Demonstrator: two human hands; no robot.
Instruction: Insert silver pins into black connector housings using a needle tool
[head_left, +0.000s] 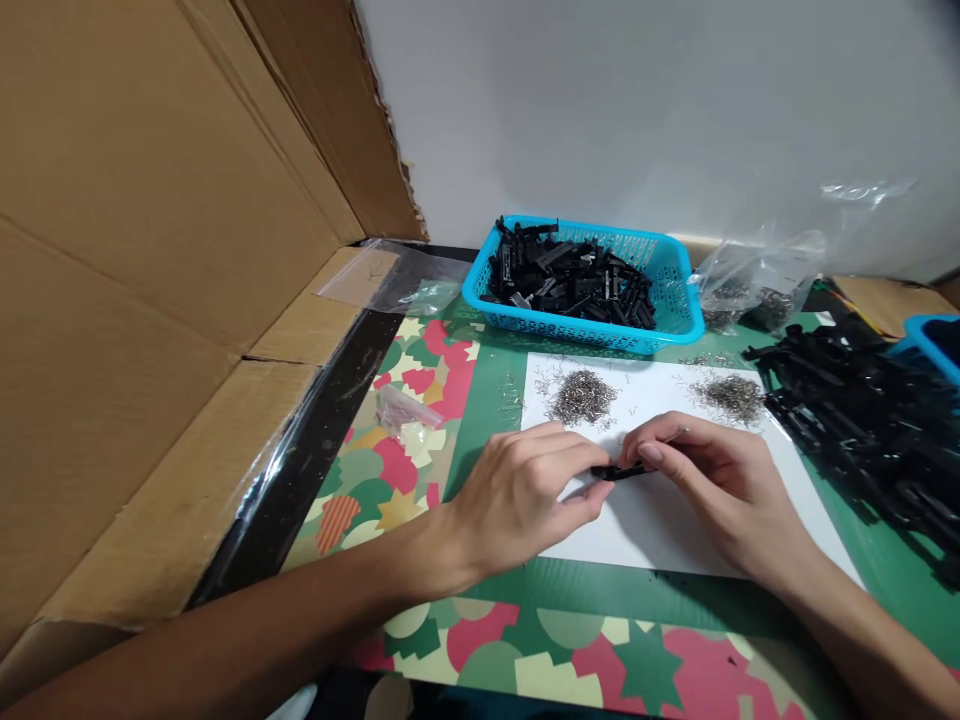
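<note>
A small, slim black plastic part (628, 472) is pinched between the thumb and fingers of my left hand (525, 490), just above a white sheet (660, 530). My right hand (720, 480) meets the part's right end, its thumb and fingertips drawn together. A thin metallic glint shows by the right index finger; whatever those fingertips grip is too small to make out. Beyond the hands, a heap of tiny metal pins (583, 398) lies on the sheet, with a second pin heap (731, 398) at its right.
A blue basket (585, 330) of black plastic parts stands at the back. More black parts (862, 430) are piled on the right, near another blue basket (934, 345). Clear plastic bags (780, 265) lie behind. Cardboard (150, 250) walls the left side.
</note>
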